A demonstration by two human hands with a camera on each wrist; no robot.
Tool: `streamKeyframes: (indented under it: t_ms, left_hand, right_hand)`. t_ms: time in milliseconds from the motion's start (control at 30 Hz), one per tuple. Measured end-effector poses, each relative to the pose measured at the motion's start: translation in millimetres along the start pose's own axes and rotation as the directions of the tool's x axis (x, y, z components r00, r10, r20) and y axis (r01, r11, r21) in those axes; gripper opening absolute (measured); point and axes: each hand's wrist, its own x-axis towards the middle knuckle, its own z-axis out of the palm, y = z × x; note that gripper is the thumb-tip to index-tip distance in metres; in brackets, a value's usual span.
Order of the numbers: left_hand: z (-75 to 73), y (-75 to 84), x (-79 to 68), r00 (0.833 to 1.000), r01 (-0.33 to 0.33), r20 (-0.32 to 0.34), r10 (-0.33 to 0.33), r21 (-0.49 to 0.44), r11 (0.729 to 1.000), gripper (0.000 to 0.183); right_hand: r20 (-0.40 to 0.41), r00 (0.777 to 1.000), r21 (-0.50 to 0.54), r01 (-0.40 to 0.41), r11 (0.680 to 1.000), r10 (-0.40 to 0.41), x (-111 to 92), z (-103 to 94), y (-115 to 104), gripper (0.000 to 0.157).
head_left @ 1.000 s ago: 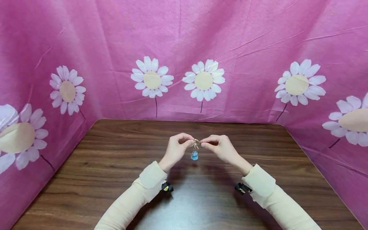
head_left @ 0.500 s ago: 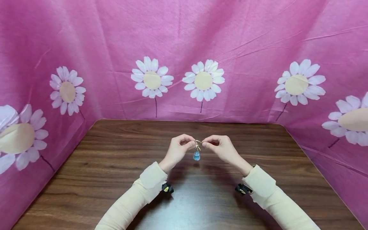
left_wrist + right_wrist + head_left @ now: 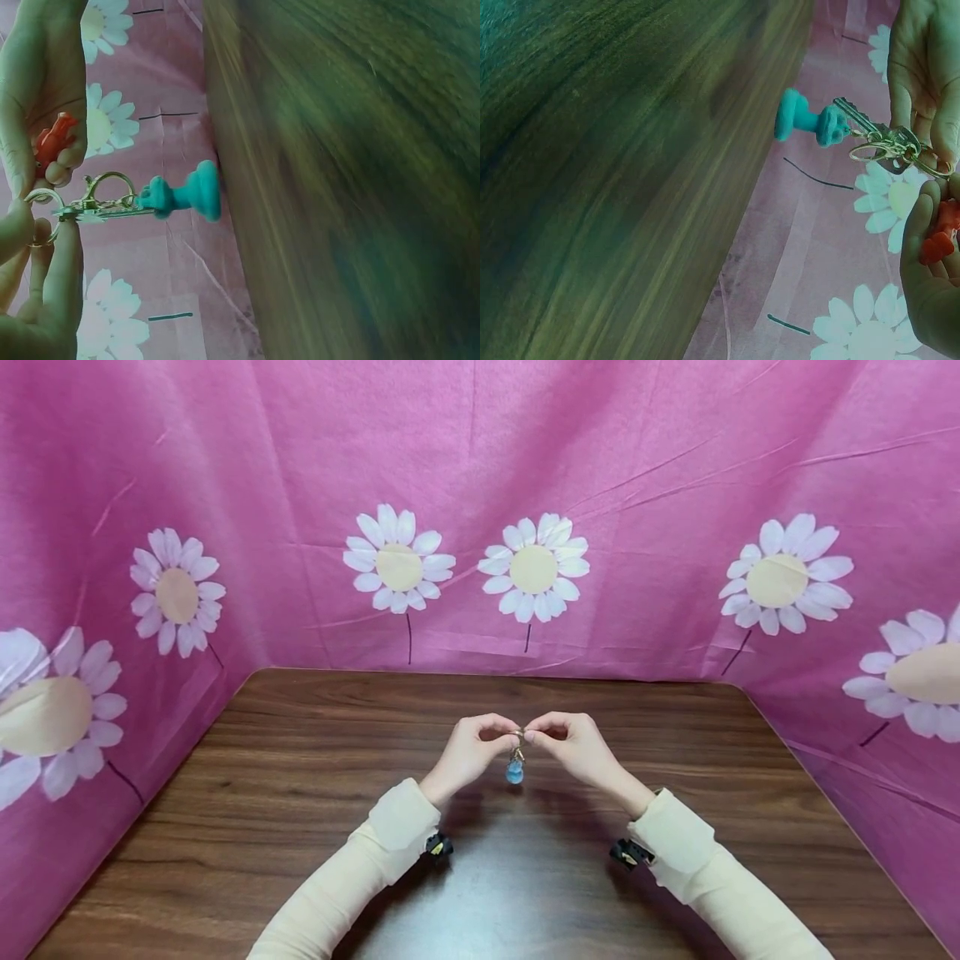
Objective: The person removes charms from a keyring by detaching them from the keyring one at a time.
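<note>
Closer to my right hand point(image 3: 579, 745) than a second ago, my left hand point(image 3: 471, 747) has shifted rightward, and the blue figure point(image 3: 514, 772) hangs slightly lower and further right. Both hands are pinched on the key ring point(image 3: 45, 192), which sits between my fingertips, so the two hands nearly meet. I also have a finger of the left hand against a key point(image 3: 857, 112), which hangs from the ring beside the blue figure. My right hand's curled fingers keep a small red figure point(image 3: 52, 142) against the palm. Everything is held above the counter point(image 3: 525, 893).
</note>
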Motion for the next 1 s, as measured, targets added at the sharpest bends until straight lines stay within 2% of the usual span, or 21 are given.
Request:
streamKeyframes:
  t_ms: [167, 233, 467, 800, 867, 1000]
  left_hand:
    - [-4.0, 1.5, -0.8, 1.000, -0.012, -0.022, 0.014, 0.083, 0.996, 0.012]
    - [-5.4, 1.8, -1.6, 0.999, -0.006, -0.034, 0.009, 0.086, 0.996, 0.011]
    - [-7.1, 2.4, -2.8, 0.996, 0.014, -0.089, -0.010, 0.040, 0.999, 0.006]
    - [-7.4, 0.1, -1.8, 0.992, 0.049, -0.116, -0.052, -0.022, 0.999, 0.007]
    - [-8.0, 2.8, -2.3, 0.992, 0.053, -0.117, -0.056, -0.028, 0.998, 0.007]
    - [-10.8, 20.1, -7.7, 0.991, 0.061, -0.114, -0.068, -0.061, 0.996, 0.010]
  right_hand:
    - [0.003, 1.000, -0.001, 0.027, 1.000, -0.027, 1, 1.8, 9, 0.011]
    - [0.009, 0.999, -0.010, 0.033, 0.999, -0.033, 1, 1.8, 9, 0.011]
    - [0.022, 0.999, -0.036, 0.050, 0.998, -0.049, 1, 0.3, 6, 0.012]
    - [0.019, 0.994, -0.099, 0.111, 0.989, -0.109, 0, -2.0, 6, 0.014]
    - [0.020, 0.994, -0.094, 0.105, 0.990, -0.103, 0, -2.1, 6, 0.014]
    - [0.015, 0.996, -0.087, 0.087, 0.992, -0.086, 0, -0.5, 4, 0.015]
